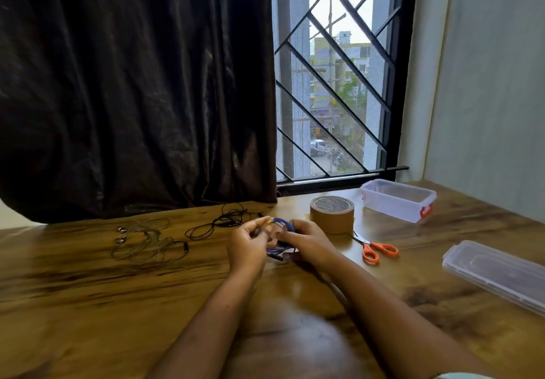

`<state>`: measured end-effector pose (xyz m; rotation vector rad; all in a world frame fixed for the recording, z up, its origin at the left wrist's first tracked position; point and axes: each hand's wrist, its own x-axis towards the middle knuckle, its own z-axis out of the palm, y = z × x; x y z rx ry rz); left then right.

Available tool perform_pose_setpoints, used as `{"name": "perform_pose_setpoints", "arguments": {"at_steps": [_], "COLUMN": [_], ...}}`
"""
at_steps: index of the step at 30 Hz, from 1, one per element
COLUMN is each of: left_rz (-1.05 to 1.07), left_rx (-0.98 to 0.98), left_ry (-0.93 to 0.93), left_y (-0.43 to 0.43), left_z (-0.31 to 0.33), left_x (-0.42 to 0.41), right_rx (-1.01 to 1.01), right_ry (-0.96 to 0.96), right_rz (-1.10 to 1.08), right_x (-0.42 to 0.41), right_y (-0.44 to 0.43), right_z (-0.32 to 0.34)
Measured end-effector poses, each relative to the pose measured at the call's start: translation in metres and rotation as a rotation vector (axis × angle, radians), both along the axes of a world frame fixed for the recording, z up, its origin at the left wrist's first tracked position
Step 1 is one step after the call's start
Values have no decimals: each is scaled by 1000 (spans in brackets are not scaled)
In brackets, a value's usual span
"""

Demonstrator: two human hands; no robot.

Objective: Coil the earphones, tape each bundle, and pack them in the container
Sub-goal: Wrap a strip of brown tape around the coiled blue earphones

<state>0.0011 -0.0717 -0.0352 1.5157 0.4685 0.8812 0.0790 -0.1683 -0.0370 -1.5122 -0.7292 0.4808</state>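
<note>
Above table (88, 305), curled fingers (256, 227) pinch blue earphones (285, 224).

Left hand (247, 245) and right hand (308, 243) sit close together, each grip curled round the blue earphones (283, 223).

A dark brown curtain (132, 83) hung over the left part of a black-barred window (333, 98). A pale wall (486, 83) stood beside the wood-grain table (88, 305).
</note>
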Motion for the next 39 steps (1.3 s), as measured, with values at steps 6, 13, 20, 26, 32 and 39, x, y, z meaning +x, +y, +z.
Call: {"name": "perform_pose_setpoints", "arguments": {"at_steps": [6,13,20,26,32,39], "left_rz": [31,43,-94,-188,-236,-322], "left_rx": [-47,-55,-132,-13,49,160], "left_ry": [50,144,284,371,365,331], "left_y": [7,10,18,2,-28,-78], "left_z": [-2,-5,-5,-2,0,-3], "left_x": [1,1,-5,-9,-13,-18], "right_rx": [39,-13,-62,-127,-239,-327], "right_ry": [121,90,42,-66,-257,-239], "right_rz": [-12,-91,-213,-327,-434,-559], "right_x": [2,11,13,3,-12,-26], "right_y": [0,-2,-6,-21,-50,-134], "right_z": [1,-1,-2,-6,-9,-6]}}
